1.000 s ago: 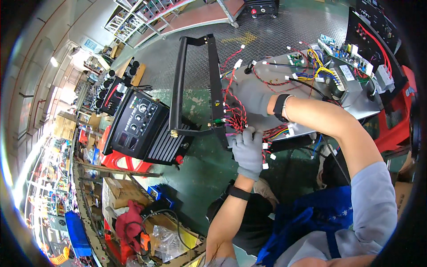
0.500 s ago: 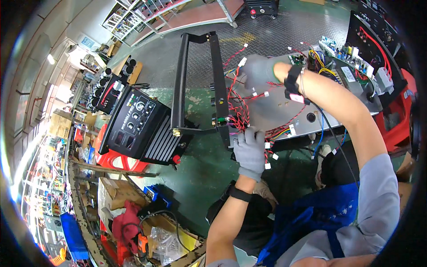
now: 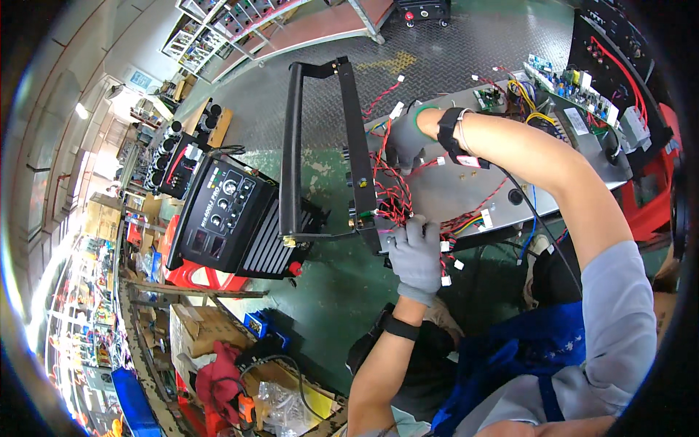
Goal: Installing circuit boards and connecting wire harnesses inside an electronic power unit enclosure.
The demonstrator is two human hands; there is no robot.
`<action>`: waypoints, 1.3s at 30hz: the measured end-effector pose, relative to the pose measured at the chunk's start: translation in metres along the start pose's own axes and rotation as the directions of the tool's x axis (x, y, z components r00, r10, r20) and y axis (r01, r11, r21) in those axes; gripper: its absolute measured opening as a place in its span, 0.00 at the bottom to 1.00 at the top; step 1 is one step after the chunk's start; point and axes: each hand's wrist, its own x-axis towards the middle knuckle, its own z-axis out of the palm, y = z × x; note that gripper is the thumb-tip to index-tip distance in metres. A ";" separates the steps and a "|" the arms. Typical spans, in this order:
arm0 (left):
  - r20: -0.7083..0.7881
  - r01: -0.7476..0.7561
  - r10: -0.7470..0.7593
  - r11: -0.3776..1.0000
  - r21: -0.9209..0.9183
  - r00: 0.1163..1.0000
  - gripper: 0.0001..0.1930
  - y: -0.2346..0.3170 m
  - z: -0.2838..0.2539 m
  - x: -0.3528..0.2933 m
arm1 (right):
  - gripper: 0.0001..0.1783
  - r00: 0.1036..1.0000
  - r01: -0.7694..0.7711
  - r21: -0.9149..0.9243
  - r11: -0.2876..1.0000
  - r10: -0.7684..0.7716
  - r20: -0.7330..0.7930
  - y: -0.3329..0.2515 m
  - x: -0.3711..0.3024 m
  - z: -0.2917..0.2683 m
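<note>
A black front panel with a long bar handle point(image 3: 291, 146) stands upright at the near end of a grey metal chassis plate point(image 3: 455, 186). Bundles of twisted red-and-black wires point(image 3: 394, 198) with white plugs come off the panel's back. My left hand point(image 3: 415, 261), in a grey glove, has its fingers curled on the lower wires beside the panel's bottom corner. Also gloved, my right hand point(image 3: 408, 142) reaches over the plate, its fingers drawn together and pointing down among the upper wires behind the panel. Its fingertips are partly hidden.
A finished-looking black machine point(image 3: 233, 211) with knobs sits on a red stool at left. Circuit boards point(image 3: 571, 91) and coloured cables lie at the plate's far right. A cluttered wooden-framed bench with a cardboard box point(image 3: 207, 328) stands lower left. A black cord hangs from my right wrist strap.
My right hand has moved left and down, closer to the panel and its wires. My left hand stays at the lower wires. The whole view has shifted slightly.
</note>
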 end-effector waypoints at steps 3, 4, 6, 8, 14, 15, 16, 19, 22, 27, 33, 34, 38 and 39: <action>0.008 0.005 -0.005 1.000 -0.014 1.000 0.11 0.002 -0.002 0.003 | 0.18 0.980 0.134 -0.446 0.885 -0.186 -0.074 -0.006 0.000 0.006; 0.007 0.008 -0.008 1.000 -0.016 1.000 0.11 0.002 -0.001 0.003 | 0.18 0.948 0.172 -0.584 0.794 -0.295 -0.122 -0.008 -0.002 0.009; 0.001 0.004 -0.004 1.000 -0.020 1.000 0.11 0.002 0.000 0.003 | 0.17 0.938 0.114 -0.551 0.826 -0.272 -0.214 -0.009 0.001 0.018; 0.004 0.006 -0.006 1.000 -0.023 1.000 0.11 0.001 0.000 0.002 | 0.15 0.921 0.054 -0.512 0.857 -0.241 -0.305 -0.015 -0.005 0.024; 0.010 0.048 -0.048 0.999 0.008 0.999 0.10 0.005 -0.002 0.005 | 0.12 0.731 -0.155 -0.167 0.974 -0.001 -0.683 0.000 -0.003 0.032; 0.004 0.051 -0.051 0.999 0.003 0.999 0.10 0.006 -0.002 0.005 | 0.12 0.730 -0.160 -0.165 0.973 0.003 -0.684 0.006 -0.001 0.028; 0.002 0.049 -0.049 0.999 0.002 0.999 0.10 0.006 -0.001 0.005 | 0.12 0.824 -0.091 -0.142 0.986 -0.005 -0.566 0.008 -0.001 0.018; 0.014 0.066 -0.066 0.998 0.016 0.998 0.10 0.004 0.001 0.004 | 0.12 0.932 -0.087 0.003 0.996 0.083 -0.352 0.001 -0.014 -0.001; 0.004 0.046 -0.046 0.998 0.031 0.999 0.11 0.003 0.003 0.005 | 0.13 0.939 -0.159 -0.052 0.986 0.135 -0.315 0.003 -0.023 -0.001; -0.002 0.043 -0.042 0.997 0.063 0.999 0.13 0.003 -0.001 0.006 | 0.13 0.838 -0.276 -0.362 0.890 0.039 -0.544 -0.002 -0.022 0.016; 0.006 0.026 -0.026 1.000 -0.011 1.000 0.09 0.008 0.006 0.004 | 0.10 0.925 0.068 0.597 0.800 0.174 -0.338 0.036 -0.029 0.014; 0.004 0.029 -0.029 1.000 -0.005 1.000 0.09 0.006 0.006 0.004 | 0.09 0.965 0.162 0.838 0.521 0.093 -0.244 0.032 -0.032 0.011; 0.029 0.042 -0.042 0.999 0.009 0.999 0.10 0.005 0.007 0.002 | 0.10 0.980 0.134 0.970 0.204 0.120 -0.161 0.028 -0.039 0.012; 0.035 0.039 -0.039 0.999 0.008 0.999 0.10 0.005 0.007 0.002 | 0.10 0.980 0.134 0.970 0.204 0.120 -0.161 0.034 -0.036 0.012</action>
